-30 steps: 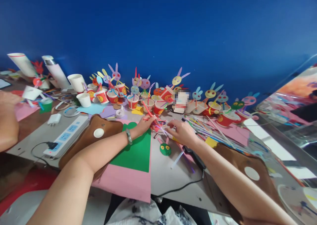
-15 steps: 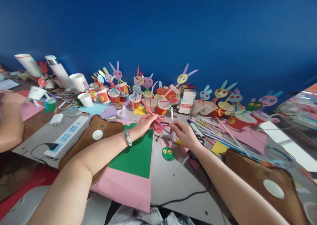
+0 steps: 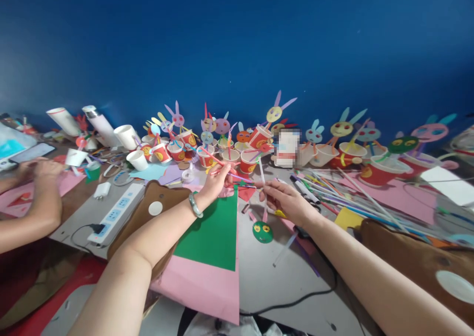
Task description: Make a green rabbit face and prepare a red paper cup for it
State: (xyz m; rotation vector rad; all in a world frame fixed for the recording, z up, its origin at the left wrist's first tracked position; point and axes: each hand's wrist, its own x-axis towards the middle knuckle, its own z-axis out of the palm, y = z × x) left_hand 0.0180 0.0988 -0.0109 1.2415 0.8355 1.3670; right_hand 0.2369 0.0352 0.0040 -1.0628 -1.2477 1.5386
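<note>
My left hand point(image 3: 215, 187), with a bracelet at its wrist, pinches thin red strips point(image 3: 209, 154) above the top of a green sheet point(image 3: 211, 242). Opposite it, my right hand point(image 3: 283, 199) has its fingers closed on a slender stick with a dark tip point(image 3: 250, 186), which points at the left hand. A purple strip runs between the hands. Beside the right fingertips a pale straw point(image 3: 261, 170) stands up; whether they touch it I cannot tell. Below lies a green paper rabbit face point(image 3: 262, 232) with yellow eyes and pink ears.
Paper cups with rabbit faces point(image 3: 259, 137) line the blue wall. Coloured sticks point(image 3: 355, 203) and a brown animal-shaped mat point(image 3: 400, 267) lie right. On the left are another brown mat point(image 3: 148, 222), a power strip point(image 3: 116, 215) and a co-worker's hands point(image 3: 46, 175). A black cable point(image 3: 289, 292) crosses the front.
The view has shifted, so most things appear lower and farther right. My hands remain close together, still pinching. The co-worker's second hand has come into view at the left.
</note>
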